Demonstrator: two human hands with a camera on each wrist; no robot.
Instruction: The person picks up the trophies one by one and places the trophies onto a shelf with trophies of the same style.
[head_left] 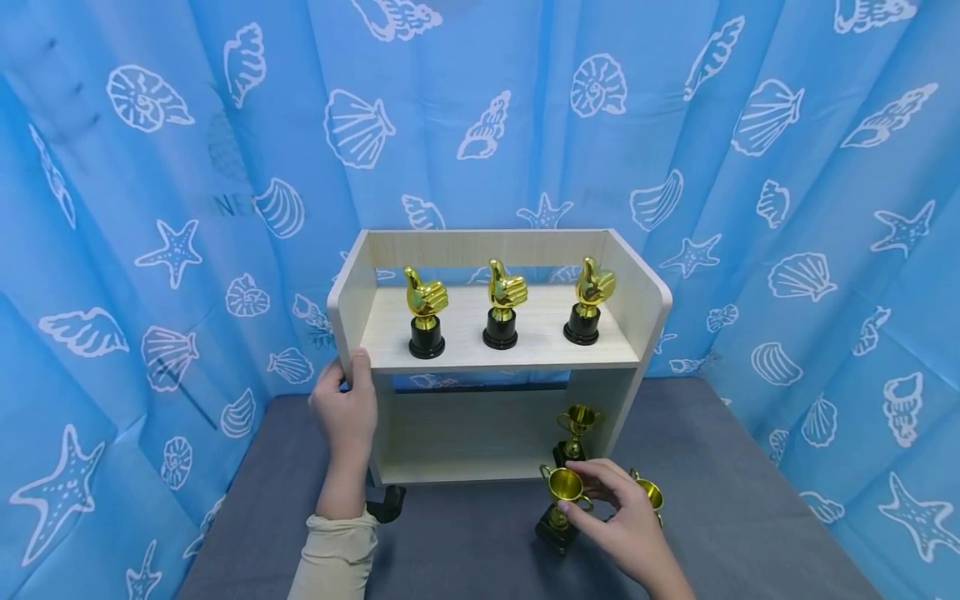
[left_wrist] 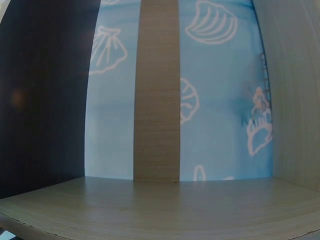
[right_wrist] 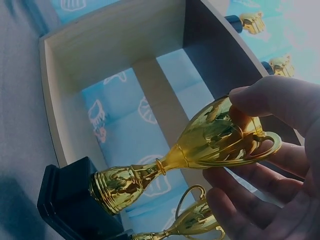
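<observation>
My right hand (head_left: 622, 521) pinches a small gold trophy cup (right_wrist: 210, 135) by its bowl, thumb on one side and fingers on the other. This cup has two handles and a black base (head_left: 556, 530), and is in front of the shelf's lower level. A second trophy cup (head_left: 580, 419) stands on the right of the lower level. Another trophy cup (head_left: 649, 493) is partly hidden behind my right hand. My left hand (head_left: 348, 412) grips the left side panel of the pale wooden shelf (head_left: 487, 364), thumb at its front edge.
On the upper level stand three gold thumbs-up trophies (head_left: 426, 304) on black round bases. The shelf rests on a grey cloth surface (head_left: 465, 542). A small black object (head_left: 386, 504) lies by my left wrist. Blue shell-patterned curtains (head_left: 480, 125) hang behind and at the sides.
</observation>
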